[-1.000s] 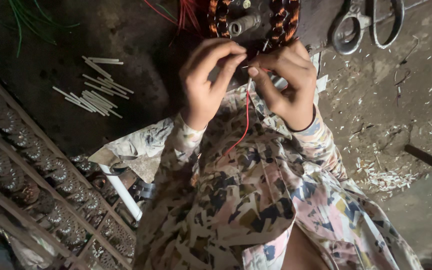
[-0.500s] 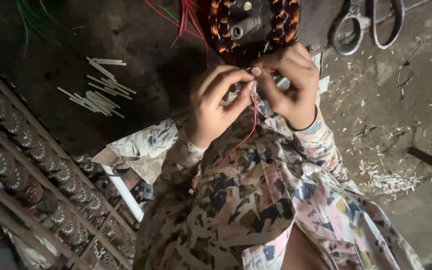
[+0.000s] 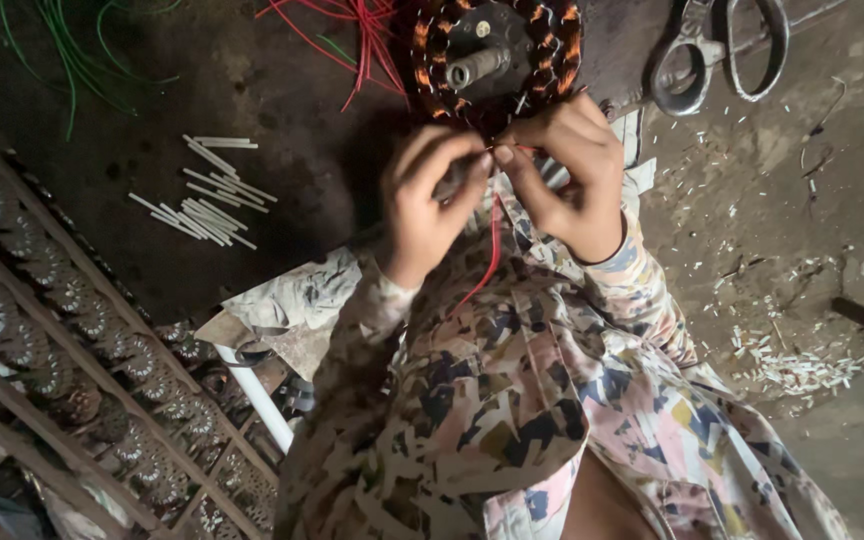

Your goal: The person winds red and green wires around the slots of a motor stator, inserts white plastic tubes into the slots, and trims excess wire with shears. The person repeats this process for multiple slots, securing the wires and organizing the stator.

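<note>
My left hand [image 3: 430,200] and my right hand [image 3: 564,172] meet fingertip to fingertip just below a round motor stator [image 3: 497,55] wound with copper coils. Both pinch a thin red wire [image 3: 489,262] that hangs down over my patterned clothing. The fingertips hide the exact spot where the wire is held. More red wires [image 3: 352,30] fan out from the stator's upper left side.
A pile of short white sleeves [image 3: 202,200] lies on the dark floor at left. Large metal scissors [image 3: 717,50] rest at top right. Green wires [image 3: 72,50] trail at top left. A rack of wound coils [image 3: 72,340] runs along the lower left. White scraps [image 3: 792,365] litter the right.
Both hands have shifted slightly up toward the stator, still pinching the red wire. My view has moved a little closer.
</note>
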